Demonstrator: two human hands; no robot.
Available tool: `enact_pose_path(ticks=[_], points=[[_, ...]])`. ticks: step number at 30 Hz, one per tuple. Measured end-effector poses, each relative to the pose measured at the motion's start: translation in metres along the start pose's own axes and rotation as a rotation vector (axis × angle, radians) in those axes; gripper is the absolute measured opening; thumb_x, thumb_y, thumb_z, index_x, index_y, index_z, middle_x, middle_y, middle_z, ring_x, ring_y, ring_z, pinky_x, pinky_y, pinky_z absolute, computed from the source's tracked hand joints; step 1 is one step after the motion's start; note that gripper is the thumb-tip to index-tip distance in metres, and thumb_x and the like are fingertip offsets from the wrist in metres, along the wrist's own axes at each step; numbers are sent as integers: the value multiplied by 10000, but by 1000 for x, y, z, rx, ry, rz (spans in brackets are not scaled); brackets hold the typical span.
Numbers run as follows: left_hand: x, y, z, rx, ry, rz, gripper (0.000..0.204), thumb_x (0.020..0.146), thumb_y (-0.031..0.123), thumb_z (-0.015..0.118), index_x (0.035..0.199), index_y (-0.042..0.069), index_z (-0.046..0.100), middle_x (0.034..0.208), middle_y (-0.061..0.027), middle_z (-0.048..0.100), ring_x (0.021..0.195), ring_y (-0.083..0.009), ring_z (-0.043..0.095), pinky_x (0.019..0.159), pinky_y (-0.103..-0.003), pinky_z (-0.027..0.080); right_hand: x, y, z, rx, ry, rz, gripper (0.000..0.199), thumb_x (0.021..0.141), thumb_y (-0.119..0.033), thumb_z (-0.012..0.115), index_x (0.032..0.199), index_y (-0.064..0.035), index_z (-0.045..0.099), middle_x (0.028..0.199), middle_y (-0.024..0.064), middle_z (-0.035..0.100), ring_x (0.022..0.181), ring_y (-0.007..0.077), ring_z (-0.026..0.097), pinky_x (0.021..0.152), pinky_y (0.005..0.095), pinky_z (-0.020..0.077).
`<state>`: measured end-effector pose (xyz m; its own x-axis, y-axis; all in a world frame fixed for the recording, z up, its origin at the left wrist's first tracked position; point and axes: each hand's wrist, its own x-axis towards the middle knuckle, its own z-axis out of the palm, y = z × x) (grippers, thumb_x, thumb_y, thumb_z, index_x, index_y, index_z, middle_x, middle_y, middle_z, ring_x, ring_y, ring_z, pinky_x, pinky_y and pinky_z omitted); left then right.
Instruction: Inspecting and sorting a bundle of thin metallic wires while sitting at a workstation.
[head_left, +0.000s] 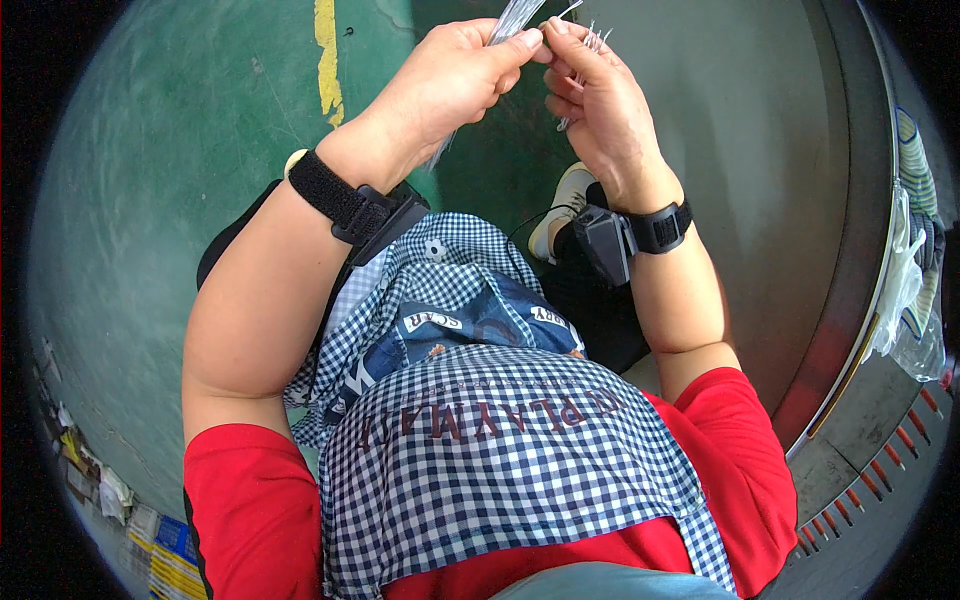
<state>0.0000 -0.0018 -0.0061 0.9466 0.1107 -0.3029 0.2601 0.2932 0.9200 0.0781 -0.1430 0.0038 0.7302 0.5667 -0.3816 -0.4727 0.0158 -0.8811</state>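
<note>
Both hands are raised in front of me, near the top of the view, fingertips meeting. My left hand grips a bundle of thin silvery strips that runs up past the frame's top edge and also pokes out below the palm. My right hand pinches a few thin metal pieces between thumb and fingers, right beside the bundle. Each wrist wears a black strap with a small black device.
A checked apron over a red shirt fills the lower middle. A green floor with a yellow painted line lies at left. A large round metal machine rim curves along the right, with clear plastic bags on it.
</note>
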Motion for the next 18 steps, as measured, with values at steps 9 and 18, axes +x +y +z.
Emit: enact_pose_path(ticks=[9, 18], points=[[-3, 4, 0, -17, 3, -13, 262, 979, 294, 516, 1006, 65, 640, 649, 69, 461, 461, 12, 317, 399, -161, 222, 1, -3, -3, 60, 20, -50, 143, 923, -267, 625, 927, -124, 634, 729, -84, 482, 609, 31, 365, 506, 180, 264], [-1, 1, 0, -6, -5, -13, 264, 977, 298, 517, 1001, 67, 642, 644, 71, 467, 460, 16, 324, 399, -155, 227, 1, -5, -3, 94, 98, -50, 181, 924, -257, 621, 962, -81, 618, 820, -42, 532, 604, 40, 359, 498, 185, 277]])
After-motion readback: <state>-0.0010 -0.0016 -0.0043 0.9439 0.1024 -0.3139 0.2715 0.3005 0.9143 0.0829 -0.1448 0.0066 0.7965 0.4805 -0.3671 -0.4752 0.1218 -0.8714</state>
